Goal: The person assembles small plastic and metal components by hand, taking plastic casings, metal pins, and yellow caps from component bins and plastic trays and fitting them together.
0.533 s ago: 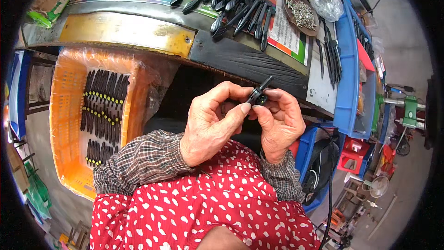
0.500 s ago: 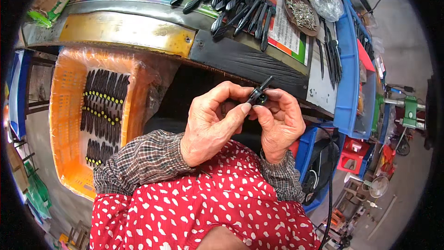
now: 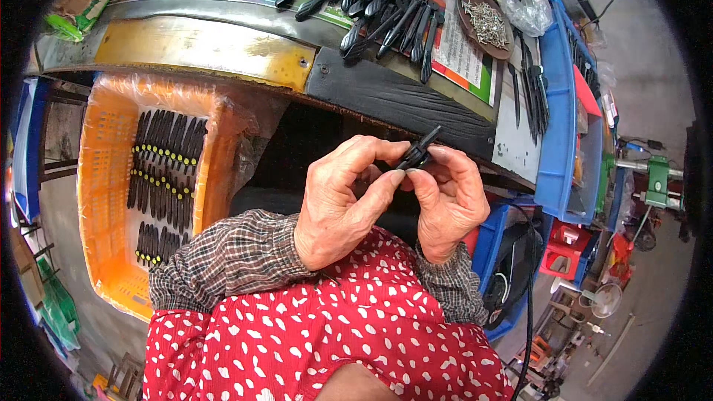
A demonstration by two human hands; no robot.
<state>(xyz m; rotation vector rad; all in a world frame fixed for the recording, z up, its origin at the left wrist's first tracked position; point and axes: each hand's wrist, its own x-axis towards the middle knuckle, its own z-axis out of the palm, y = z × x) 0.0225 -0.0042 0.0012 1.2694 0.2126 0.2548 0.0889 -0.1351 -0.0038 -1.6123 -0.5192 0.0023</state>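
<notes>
Between the fingertips of both hands is a small black plastic clip [image 3: 417, 151], held in front of the table edge. My left hand [image 3: 338, 204] is closed, pinching it from the left with thumb and forefinger. From the other side my right hand [image 3: 453, 204] pinches the same clip, also closed. Its lower part is partly hidden by the fingers. On the table ahead lies a loose pile of long black plastic pieces [image 3: 397, 26]. Beside them a brown dish [image 3: 506, 50] holds many small silvery metal parts [image 3: 486, 22].
At the left, a plastic-lined orange crate [image 3: 93, 208] contains rows of black clips with yellow dots [image 3: 165, 152]. The table's dark front edge [image 3: 394, 96] runs just beyond my hands. A blue bin [image 3: 557, 111], a clear bag [image 3: 529, 4] and a black cable [image 3: 532, 282] are on the right.
The clip has turned a little in my fingers, so the round opening seen before is now hidden. My left hand has shifted very slightly; both hands keep their pinch.
</notes>
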